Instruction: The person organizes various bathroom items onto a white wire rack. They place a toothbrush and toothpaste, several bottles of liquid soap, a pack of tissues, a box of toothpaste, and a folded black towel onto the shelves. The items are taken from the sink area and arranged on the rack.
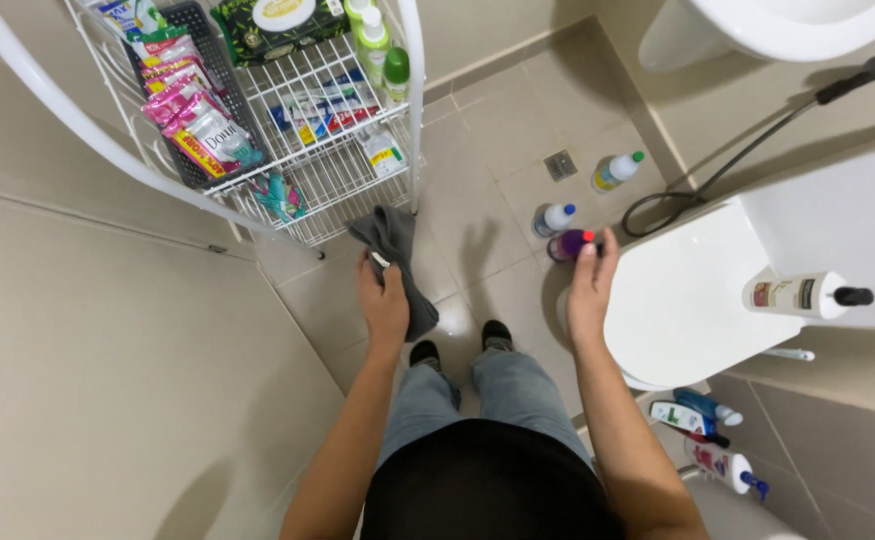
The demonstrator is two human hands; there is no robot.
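Landmark = toilet lid (pixel 693 300), white, closed, right of centre.

Around: white wire rack (pixel 328 150) stands well left of the toilet, up against the beige wall. Floor between rack and toilet is beige tile with a small square drain (pixel 560 164). Two white bottles stand on the floor just beyond the toilet's front edge: one with blue cap (pixel 555 218), one with green cap (pixel 618 170) further out near the drain. Black hose (pixel 738 150) loops on the floor past the toilet and runs up toward the wall. White sink (pixel 778 25) above, beyond the toilet.

Packages: white pump bottle with black top (pixel 803 295) lies on its side on the cistern. Cluster of bottles (pixel 708 435) on the floor beside the toilet's near right, white and blue. On the rack: pink sachet packs (pixel 193 115) at left, dark green flat pack (pixel 278 25) on top, green-capped bottles (pixel 378 50) at right, tubes in the middle shelf.

Hands: left hand (pixel 383 305) fist closed around a grey cloth (pixel 398 260), cloth hanging just below the rack's lower corner, well left of the toilet. Right hand (pixel 590 290) fingers curled over a small purple bottle with red cap (pixel 570 243), gripped at the toilet's front left edge, above the floor.
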